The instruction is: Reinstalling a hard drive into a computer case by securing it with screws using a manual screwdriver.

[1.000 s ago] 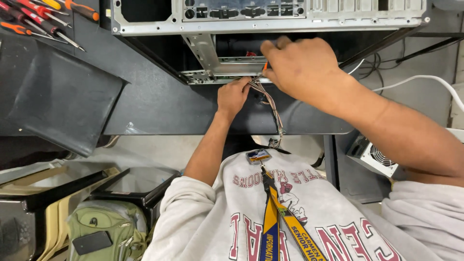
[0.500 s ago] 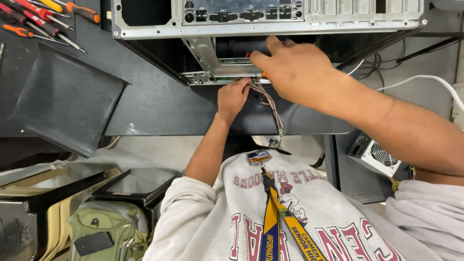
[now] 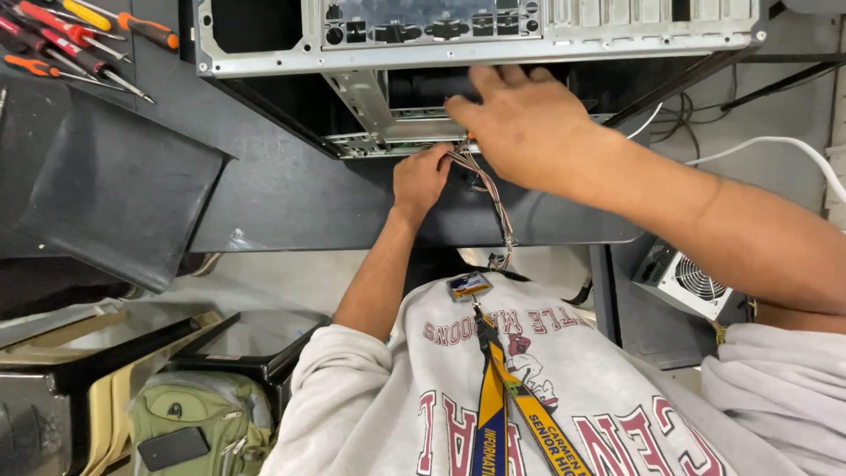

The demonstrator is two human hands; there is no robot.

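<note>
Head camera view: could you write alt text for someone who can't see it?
Looking down, a person's two hands reach into an open metal computer case on a dark table: the left hand touches a bundle of thin wires, the right hand reaches just above it. Screwdrivers lie at the table's far left, and a green bag sits on the floor.

Pretty even, soft overhead light, no harsh glare. Deep shadow inside the open computer case (image 3: 476, 97). Right hand (image 3: 520, 123) slightly motion-blurred; mild wide-angle stretch toward corners.
</note>
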